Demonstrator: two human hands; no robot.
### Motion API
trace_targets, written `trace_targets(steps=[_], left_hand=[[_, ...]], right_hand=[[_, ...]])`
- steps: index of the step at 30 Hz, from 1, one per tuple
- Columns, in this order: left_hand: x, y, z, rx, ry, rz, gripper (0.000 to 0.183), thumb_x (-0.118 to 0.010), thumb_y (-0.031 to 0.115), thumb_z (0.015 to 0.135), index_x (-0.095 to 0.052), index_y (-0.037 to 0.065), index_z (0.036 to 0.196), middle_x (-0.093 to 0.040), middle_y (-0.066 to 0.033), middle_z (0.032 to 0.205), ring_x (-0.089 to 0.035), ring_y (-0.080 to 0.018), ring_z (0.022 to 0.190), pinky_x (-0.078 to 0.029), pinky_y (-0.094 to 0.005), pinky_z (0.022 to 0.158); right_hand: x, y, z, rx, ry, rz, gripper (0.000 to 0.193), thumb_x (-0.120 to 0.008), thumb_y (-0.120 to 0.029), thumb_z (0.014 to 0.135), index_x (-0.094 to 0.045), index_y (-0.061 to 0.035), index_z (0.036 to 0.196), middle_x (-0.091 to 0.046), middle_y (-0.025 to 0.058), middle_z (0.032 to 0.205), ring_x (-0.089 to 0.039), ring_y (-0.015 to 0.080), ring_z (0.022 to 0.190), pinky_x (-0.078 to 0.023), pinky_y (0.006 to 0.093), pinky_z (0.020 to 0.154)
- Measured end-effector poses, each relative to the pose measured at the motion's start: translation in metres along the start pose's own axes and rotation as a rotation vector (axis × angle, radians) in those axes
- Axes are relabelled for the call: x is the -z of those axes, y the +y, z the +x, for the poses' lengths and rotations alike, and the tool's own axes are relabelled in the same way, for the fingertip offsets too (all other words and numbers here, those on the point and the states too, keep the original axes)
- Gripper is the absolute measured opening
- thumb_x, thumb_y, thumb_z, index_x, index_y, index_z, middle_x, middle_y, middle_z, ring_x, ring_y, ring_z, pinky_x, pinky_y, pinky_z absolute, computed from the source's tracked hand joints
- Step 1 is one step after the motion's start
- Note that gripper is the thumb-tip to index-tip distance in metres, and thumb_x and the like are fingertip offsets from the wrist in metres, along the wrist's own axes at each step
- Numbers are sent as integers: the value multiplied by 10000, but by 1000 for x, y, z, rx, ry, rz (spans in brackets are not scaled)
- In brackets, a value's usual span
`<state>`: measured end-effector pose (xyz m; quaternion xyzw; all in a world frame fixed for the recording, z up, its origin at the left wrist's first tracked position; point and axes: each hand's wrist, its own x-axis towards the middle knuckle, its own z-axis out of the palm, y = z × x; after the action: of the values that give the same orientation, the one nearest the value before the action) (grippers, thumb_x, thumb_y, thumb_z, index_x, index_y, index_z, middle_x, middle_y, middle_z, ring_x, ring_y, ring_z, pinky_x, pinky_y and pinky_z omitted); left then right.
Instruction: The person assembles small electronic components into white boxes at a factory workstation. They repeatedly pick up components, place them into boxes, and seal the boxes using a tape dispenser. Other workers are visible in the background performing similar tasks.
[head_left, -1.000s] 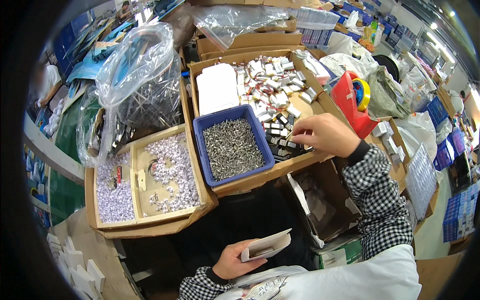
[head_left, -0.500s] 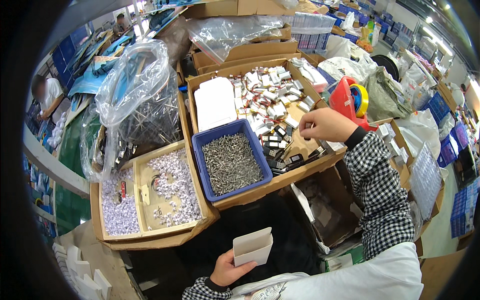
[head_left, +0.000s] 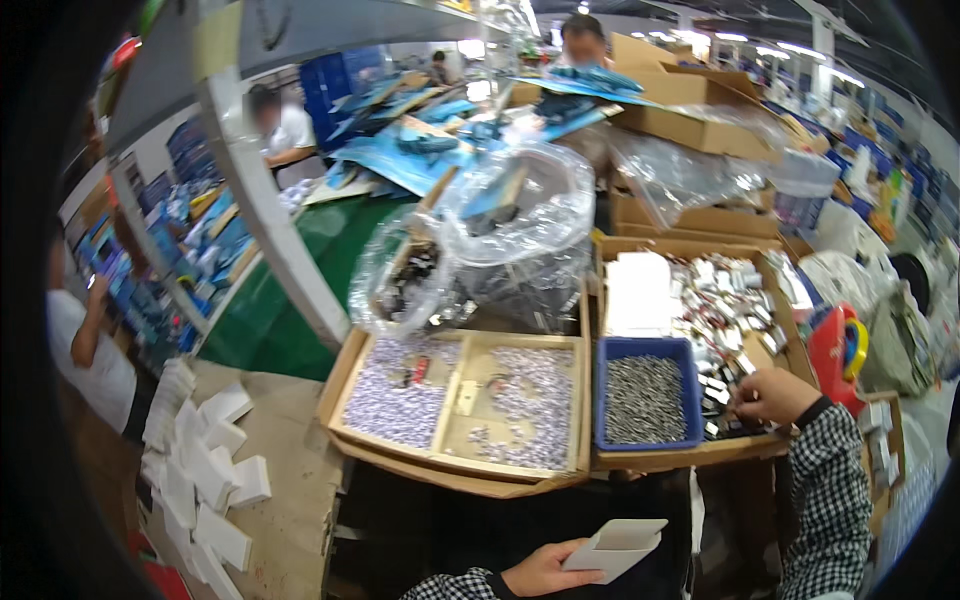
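Observation:
My left hand [head_left: 542,573] holds a small white cardboard box [head_left: 622,548], tilted, low in front of me. My right hand [head_left: 775,397] reaches into the front right of a shallow cardboard carton [head_left: 690,457]. Its fingers are curled together among small black parts [head_left: 714,394] with metal ends; what they hold, if anything, is hidden. Next to that hand stands a blue plastic bin [head_left: 648,446] of small metal screw-like pieces [head_left: 643,395]. Behind, the carton holds silver battery-like packs [head_left: 722,290] with red wires and a white stack of flat pieces [head_left: 638,295].
Left of the carton lies a two-part wooden tray [head_left: 450,390] of small pale bits. Clear plastic bags [head_left: 515,220] bulge behind it. White boxes [head_left: 222,475] lie on a cardboard-covered surface at left. A red tape dispenser [head_left: 828,350] stands right. Other people are at left and behind.
The view has swung left, bringing in the white boxes and more people. My right hand has come down from above the carton to the black parts. My left hand still holds the white box.

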<state>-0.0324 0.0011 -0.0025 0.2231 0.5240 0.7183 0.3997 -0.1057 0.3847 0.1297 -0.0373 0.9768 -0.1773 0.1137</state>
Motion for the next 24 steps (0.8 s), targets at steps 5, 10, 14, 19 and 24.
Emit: trace_targets(steps=[5, 10, 14, 19, 24], left_hand=[[1, -1, -5, -8, 4, -14, 485, -690, 48, 830, -512, -10, 1277, -610, -63, 1160, -539, -127, 1066, -429, -301, 946], [11, -24, -9, 129, -12, -38, 523, -669, 156, 882, -460, 26, 1343, -575, -67, 1214, -520, -138, 1114, -397, -269, 994], [13, -23, -15, 126, 8, -27, 524, -663, 144, 885, -450, 18, 1347, -569, -67, 1227, -518, -133, 1117, -397, -263, 995], [13, 2, -28, 186, 111, -31, 551, -689, 113, 862, -445, 0, 1343, -569, -56, 1219, -507, -112, 1114, -392, -267, 997], [16, 14, -28, 68, 134, 12, 461, -688, 88, 857, -508, -3, 1272, -598, -53, 1152, -549, -114, 1039, -457, -277, 919]], right_hand=[[3, -2, -1, 38, -67, -98, 182, -690, -170, 766, -677, -37, 889, -635, 143, 843, -617, 299, 843, -500, 369, 768], [2, -5, -1, -2, -131, -226, 177, -673, -167, 763, -684, -52, 898, -659, 142, 839, -633, 301, 829, -504, 381, 760], [4, -10, 3, -12, -192, -329, 177, -673, -174, 750, -694, -52, 877, -672, 138, 823, -647, 299, 790, -511, 388, 730], [13, -12, -4, 9, -69, -351, 123, -660, -157, 766, -669, -53, 830, -663, 136, 758, -644, 309, 706, -515, 380, 666], [39, -39, -37, 156, 310, -275, 91, -622, -112, 798, -640, -24, 802, -631, 152, 757, -626, 321, 727, -500, 387, 659]])
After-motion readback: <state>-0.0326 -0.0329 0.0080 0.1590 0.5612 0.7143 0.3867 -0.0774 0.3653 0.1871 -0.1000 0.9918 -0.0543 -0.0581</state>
